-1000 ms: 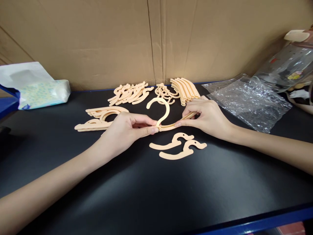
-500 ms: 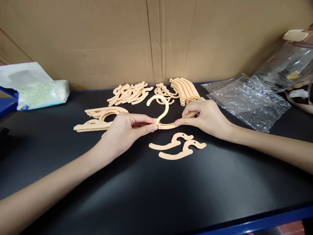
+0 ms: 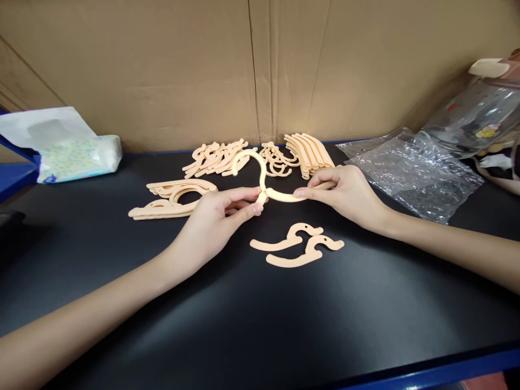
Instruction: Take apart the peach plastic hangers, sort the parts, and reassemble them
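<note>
My left hand (image 3: 221,216) pinches the lower end of a cream plastic hanger hook (image 3: 260,168), whose curve stands up and leans left. A curved hanger arm (image 3: 284,196) meets the hook's base; whether the two are locked together I cannot tell. Its other end is gripped between the thumb and fingers of my right hand (image 3: 337,192), which hides that end. On the table in front of my hands lie two loose wavy hanger pieces (image 3: 292,262), each with a small hole. Several flat folded hangers (image 3: 162,209) are stacked beside my left hand.
Along the back of the black table (image 3: 260,325) lie a pile of wavy pieces (image 3: 219,158), several loose hooks (image 3: 278,161) and a stack of curved arms (image 3: 311,154). A tissue pack (image 3: 81,157) is left; clear plastic bags (image 3: 414,173) and a transparent bottle (image 3: 467,116) are right.
The hook has tipped to the left and the held arm has risen slightly, its angle to the hook now wider. Both hands keep their grip, and the loose pieces stay in place.
</note>
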{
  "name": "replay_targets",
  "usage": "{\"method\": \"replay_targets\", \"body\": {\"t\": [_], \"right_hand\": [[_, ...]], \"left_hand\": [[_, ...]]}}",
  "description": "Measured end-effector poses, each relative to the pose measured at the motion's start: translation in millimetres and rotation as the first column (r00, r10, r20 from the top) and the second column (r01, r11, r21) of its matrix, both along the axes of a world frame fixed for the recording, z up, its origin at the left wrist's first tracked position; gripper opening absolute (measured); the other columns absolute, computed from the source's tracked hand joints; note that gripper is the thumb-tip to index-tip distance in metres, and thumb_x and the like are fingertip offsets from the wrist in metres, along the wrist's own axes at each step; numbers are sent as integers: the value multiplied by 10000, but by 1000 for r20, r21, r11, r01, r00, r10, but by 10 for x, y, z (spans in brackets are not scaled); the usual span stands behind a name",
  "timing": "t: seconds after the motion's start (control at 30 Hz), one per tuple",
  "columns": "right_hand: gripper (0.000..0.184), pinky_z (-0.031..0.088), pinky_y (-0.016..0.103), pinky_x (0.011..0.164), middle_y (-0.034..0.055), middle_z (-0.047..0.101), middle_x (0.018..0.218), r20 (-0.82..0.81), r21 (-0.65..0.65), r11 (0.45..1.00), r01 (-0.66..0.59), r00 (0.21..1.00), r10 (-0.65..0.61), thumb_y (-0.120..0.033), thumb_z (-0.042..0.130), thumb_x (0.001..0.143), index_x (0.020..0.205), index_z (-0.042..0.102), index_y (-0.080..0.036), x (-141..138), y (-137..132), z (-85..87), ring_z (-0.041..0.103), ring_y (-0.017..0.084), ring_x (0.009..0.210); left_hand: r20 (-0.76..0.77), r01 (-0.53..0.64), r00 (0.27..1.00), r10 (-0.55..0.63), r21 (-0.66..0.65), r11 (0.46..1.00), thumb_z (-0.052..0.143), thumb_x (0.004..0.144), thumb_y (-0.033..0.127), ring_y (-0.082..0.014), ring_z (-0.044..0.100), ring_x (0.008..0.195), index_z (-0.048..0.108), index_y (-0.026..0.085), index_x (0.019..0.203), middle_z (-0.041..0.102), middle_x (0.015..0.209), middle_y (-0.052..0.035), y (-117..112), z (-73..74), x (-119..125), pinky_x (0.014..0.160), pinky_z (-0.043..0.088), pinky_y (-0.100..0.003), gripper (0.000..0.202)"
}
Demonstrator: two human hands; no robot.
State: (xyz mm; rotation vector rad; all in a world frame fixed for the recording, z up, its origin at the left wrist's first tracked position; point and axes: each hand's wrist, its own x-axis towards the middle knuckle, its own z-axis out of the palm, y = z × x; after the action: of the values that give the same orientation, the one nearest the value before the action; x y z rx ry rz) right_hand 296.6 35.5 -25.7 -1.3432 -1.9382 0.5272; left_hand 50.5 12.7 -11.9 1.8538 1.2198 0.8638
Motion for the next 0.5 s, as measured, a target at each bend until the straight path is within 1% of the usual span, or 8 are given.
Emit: {"method": "replay_targets", "body": {"t": [0.07,0.13,0.23,0.3,0.33,0.4,0.5], "right_hand": [[453,321,283,561,-30,564,549,-18,-21,999,28,999,-28,-601,709,759,637,666,-167,5,8,0,440,108,548],[459,308,287,568,-40,523,532,9,3,1000,19,1000,-19,-584,690,789,602,613,-173,5,19,2,415,107,546],[558,276,300,591,-51,384,495,107,116,993,-19,994,6,-530,568,909,503,389,-190,-3,31,4,351,106,534],[586,266,310,624,-50,320,491,170,189,981,-36,985,3,-488,505,958,504,277,-195,-10,31,3,330,113,540],[586,268,314,649,-49,315,490,193,211,977,-38,981,-4,-472,497,967,507,264,-194,-14,28,2,338,118,550],[574,274,325,709,-44,346,492,225,236,971,-32,974,-22,-451,503,972,507,291,-189,-19,18,-1,380,132,588],[529,278,345,790,-39,400,489,245,264,964,-16,968,-51,-432,494,982,523,399,-187,-23,-2,-4,437,155,649]], "left_hand": [[-41,7,999,-3,81,997,642,863,323,-161,700,841,680,154,1208,759,982,-31,-14,-36,-6,752,566,-251,386],[-113,21,994,-2,168,986,640,868,338,-168,684,852,659,160,1239,735,1003,-36,-28,-72,-12,739,559,-264,412],[-225,96,973,-40,241,966,616,884,316,-169,666,840,670,155,1197,698,977,-35,-50,-109,-20,709,546,-269,356],[-291,148,955,-57,301,942,572,905,264,-160,653,803,684,149,1142,680,919,-26,-63,-118,-22,684,527,-266,286],[-332,172,942,-53,343,924,559,909,238,-155,644,787,687,152,1122,677,897,-19,-68,-118,-22,677,513,-266,263],[-410,215,912,-21,434,875,557,903,196,-152,627,770,691,160,1097,684,874,-11,-76,-114,-20,667,484,-268,239],[-462,267,887,-4,506,820,575,883,164,-160,618,785,690,146,1086,703,895,-24,-92,-101,-14,673,465,-273,234]]}}
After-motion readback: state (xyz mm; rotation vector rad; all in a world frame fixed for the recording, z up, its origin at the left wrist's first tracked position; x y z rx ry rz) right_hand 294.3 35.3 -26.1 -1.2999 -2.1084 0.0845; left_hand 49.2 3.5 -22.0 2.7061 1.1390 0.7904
